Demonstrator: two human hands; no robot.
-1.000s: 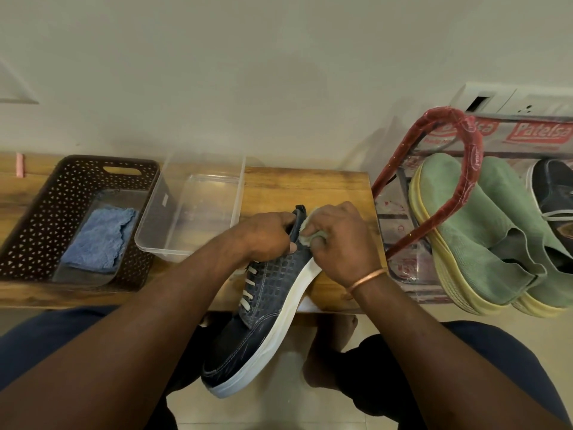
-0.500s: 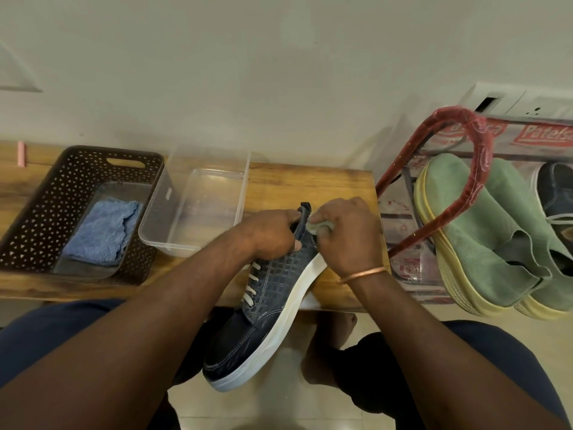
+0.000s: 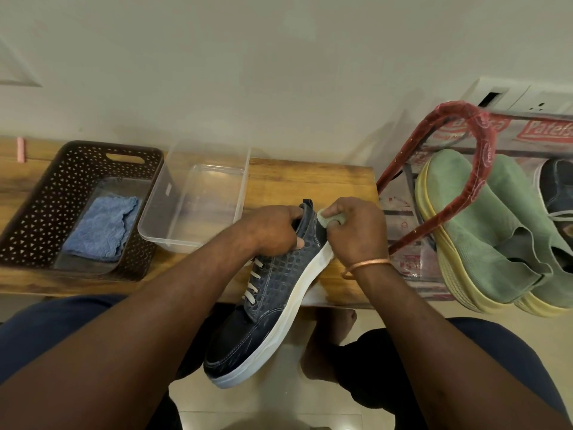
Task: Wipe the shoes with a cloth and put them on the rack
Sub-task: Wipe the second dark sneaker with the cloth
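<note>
Left grip [image 3: 273, 231] curls round the shoe [image 3: 266, 305] collar; right grip [image 3: 356, 234] pinches the cloth [image 3: 331, 218] at its heel.
Likely light and stiff-soled; the collar seems the best hold.

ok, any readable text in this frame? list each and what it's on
"Patels", cut off by the frame edge: red label on the top rail of the rack.
Second red label on that rail: half hidden behind the red handle, unreadable.
Red print on the rack's lower wrapping: blurred.
Sticker on the clear container: too small.
Shoe, cloth: no text visible.
</note>
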